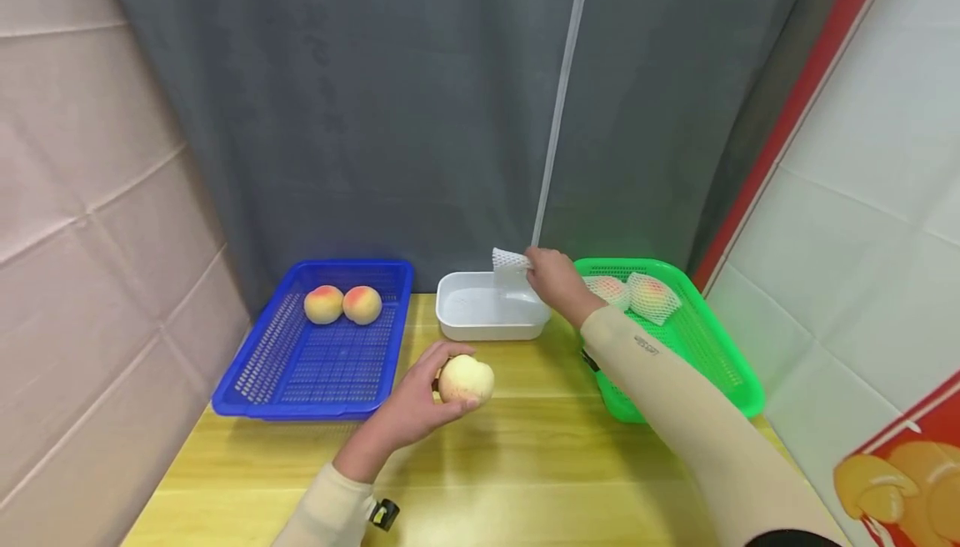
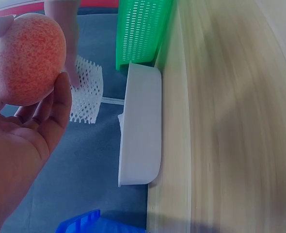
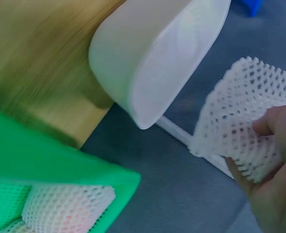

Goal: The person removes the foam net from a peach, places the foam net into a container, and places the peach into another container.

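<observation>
A bare peach sits in my left hand, its fingers and thumb curled round it above the front of the table. In the left wrist view the red side of that peach faces the camera. My right hand pinches a white foam net sleeve over the right part of the white tray. The right wrist view shows the net sleeve between thumb and fingers, holding no fruit. Part of the tray's inside is hidden behind the sleeve.
At the left stands a blue basket with two bare peaches at its back. A green basket on the right has two net-wrapped peaches in it. A grey curtain hangs behind the wooden table.
</observation>
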Motion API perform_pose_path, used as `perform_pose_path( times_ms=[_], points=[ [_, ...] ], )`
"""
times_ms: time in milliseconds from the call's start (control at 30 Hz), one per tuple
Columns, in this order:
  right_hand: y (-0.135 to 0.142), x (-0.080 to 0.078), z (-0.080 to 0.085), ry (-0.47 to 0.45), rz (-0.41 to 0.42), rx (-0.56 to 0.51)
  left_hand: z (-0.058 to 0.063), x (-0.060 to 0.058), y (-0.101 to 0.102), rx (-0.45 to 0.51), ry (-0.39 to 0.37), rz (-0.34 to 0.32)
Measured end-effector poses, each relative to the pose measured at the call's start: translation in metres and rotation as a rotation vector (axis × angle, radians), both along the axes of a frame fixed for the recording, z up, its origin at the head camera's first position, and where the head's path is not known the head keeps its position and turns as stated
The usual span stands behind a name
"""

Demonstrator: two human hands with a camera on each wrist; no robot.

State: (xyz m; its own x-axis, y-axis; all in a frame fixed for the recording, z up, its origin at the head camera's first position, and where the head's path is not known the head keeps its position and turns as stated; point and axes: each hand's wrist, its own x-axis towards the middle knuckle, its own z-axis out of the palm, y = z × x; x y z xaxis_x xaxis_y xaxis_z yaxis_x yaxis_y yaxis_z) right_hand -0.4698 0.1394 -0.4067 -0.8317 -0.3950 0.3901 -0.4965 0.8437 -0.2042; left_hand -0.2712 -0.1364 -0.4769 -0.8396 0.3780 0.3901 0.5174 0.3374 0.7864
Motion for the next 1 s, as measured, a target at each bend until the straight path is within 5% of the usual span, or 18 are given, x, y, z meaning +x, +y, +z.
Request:
perform_pose_path(
  times_ms=[233,533,1000],
  points=[
    [-0.011,-0.026,-0.018,0.061,-0.035,0.043,-0.002,0.0,-0.001,0.02,-0.02,0.0],
    [-0.02,-0.039,-0.036,0.126,-0.013,0.145,-0.001,0.002,0.0,0.012,-0.045,0.006],
    [-0.022,-0.034,-0.055,-0.088,0.127,0.255,-0.002,0.003,-0.002,-0.002,-0.047,0.018]
  ],
)
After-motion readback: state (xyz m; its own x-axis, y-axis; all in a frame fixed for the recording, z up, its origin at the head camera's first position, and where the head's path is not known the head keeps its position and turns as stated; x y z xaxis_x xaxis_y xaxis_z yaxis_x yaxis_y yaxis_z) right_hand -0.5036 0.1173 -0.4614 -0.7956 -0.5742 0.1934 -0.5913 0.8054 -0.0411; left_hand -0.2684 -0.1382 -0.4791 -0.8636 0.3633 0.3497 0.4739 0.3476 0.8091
